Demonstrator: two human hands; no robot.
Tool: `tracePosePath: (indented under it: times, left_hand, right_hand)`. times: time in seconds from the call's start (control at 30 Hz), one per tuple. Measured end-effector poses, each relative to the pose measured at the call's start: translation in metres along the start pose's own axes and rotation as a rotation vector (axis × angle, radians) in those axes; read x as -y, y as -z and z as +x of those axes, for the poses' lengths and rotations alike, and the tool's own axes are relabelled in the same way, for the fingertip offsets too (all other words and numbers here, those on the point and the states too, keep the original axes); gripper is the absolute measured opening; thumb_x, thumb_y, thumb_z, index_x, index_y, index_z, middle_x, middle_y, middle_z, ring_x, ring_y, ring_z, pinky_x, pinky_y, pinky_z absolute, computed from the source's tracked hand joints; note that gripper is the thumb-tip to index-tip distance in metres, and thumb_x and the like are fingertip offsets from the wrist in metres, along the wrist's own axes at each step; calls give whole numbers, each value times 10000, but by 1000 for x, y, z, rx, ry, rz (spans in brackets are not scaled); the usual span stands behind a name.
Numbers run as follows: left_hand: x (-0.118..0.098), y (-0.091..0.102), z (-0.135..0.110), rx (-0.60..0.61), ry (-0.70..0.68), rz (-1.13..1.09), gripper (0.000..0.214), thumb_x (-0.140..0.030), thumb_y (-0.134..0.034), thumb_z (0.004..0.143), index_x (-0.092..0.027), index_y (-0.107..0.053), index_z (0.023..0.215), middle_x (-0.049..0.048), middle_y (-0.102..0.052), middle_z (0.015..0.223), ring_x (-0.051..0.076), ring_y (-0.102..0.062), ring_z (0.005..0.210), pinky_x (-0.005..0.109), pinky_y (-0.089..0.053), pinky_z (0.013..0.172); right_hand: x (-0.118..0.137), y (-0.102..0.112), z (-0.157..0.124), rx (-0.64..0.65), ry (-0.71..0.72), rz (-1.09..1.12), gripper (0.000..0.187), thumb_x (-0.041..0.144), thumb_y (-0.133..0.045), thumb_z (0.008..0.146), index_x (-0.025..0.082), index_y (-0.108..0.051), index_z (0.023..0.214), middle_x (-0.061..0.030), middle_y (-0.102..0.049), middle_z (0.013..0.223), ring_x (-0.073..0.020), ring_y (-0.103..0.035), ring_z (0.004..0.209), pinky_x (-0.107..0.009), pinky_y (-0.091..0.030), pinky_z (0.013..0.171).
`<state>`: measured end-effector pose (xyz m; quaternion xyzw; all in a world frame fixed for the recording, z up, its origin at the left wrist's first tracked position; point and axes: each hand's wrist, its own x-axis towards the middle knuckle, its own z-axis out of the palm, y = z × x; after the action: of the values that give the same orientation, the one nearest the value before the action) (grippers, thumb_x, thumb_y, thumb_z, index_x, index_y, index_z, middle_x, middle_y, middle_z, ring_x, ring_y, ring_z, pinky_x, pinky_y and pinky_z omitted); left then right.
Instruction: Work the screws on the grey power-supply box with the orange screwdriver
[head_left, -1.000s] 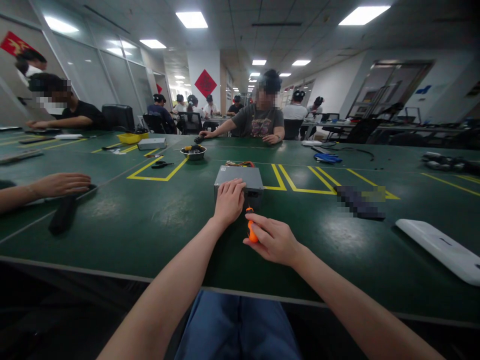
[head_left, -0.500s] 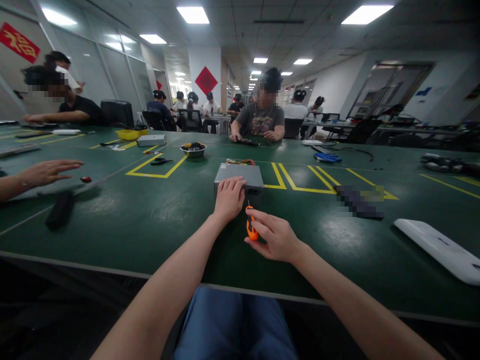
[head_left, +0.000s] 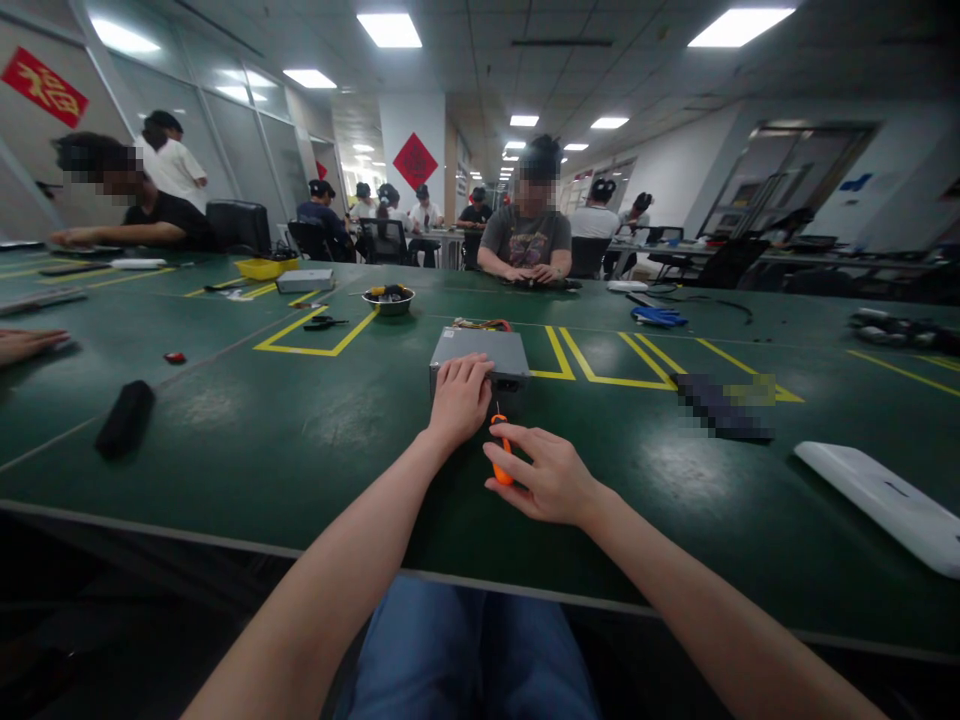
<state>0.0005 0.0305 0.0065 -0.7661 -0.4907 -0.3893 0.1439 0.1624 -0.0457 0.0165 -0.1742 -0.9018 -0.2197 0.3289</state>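
Note:
A grey metal box (head_left: 480,352) lies on the green table (head_left: 300,430) straight ahead of me, with coloured wires behind it. My left hand (head_left: 459,398) rests on the box's near left corner, fingers curled over its top edge. My right hand (head_left: 544,475) is closed round an orange-handled screwdriver (head_left: 501,452), whose thin shaft points at the box's near face.
A black pouch (head_left: 124,418) and a small red item (head_left: 175,357) lie at left, near another person's hand (head_left: 26,345). A metal bowl (head_left: 387,299) and scissors (head_left: 324,323) sit farther back. A white flat device (head_left: 881,494) lies at right. Several people sit around the tables.
My right hand has shifted its grip on the screwdriver handle slightly. The neighbour's hand at left has pulled back toward the edge, uncovering the black pouch and the small red item.

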Motion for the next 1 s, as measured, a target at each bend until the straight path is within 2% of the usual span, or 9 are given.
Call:
tracePosePath:
  times: [0.23,0.43,0.57,0.7,0.83,1.0]
  left_hand:
    - [0,-1,1,7,9,-11,271,-191,-413,868,-226,-515,1117,33,-551,1239,193,-436,1193,389,-283,1038]
    - [-1,1,1,9,10,-13,282,-168,-438,842,-221,-518,1107,25,-544,1244,189,-425,1197,368,-271,1051]
    - [-1,2,1,16,10,-10,277,-173,-433,845,-221,-517,1104,27,-546,1239,191,-432,1189,370,-273,1049]
    - [-1,3,0,20,16,-6,294,-163,-431,841,-224,-507,1118,25,-539,1248,194,-431,1188,373,-274,1048]
    - [-1,2,0,22,15,-10,301,-164,-437,837,-222,-501,1125,26,-536,1250,196,-425,1193,374,-270,1051]
    - [0,2,0,13,2,-16,286,-173,-443,836,-214,-506,1112,32,-545,1235,193,-428,1189,372,-266,1052]
  right_hand:
    - [-2,0,2,1,-1,20,269,346,-507,861,140,-554,1028,-155,-587,1037,-198,-606,835,-299,-501,684]
    - [-4,-4,-3,-67,-44,101,294,338,-549,846,158,-486,1069,-144,-602,1055,-192,-622,819,-299,-526,668]
    - [-4,0,-7,-10,-95,190,364,366,-510,860,125,-454,1126,-181,-570,1098,-231,-609,933,-330,-538,704]
    - [-3,7,-9,63,-56,138,348,310,-454,877,131,-479,1174,-187,-537,1158,-241,-594,978,-340,-529,726]
    - [-2,8,-7,43,-44,96,315,307,-524,860,143,-519,1129,-163,-572,1149,-216,-609,922,-322,-520,731]
    - [-1,4,-8,-7,-62,105,307,365,-568,838,132,-514,1031,-149,-622,1096,-180,-631,794,-286,-520,660]
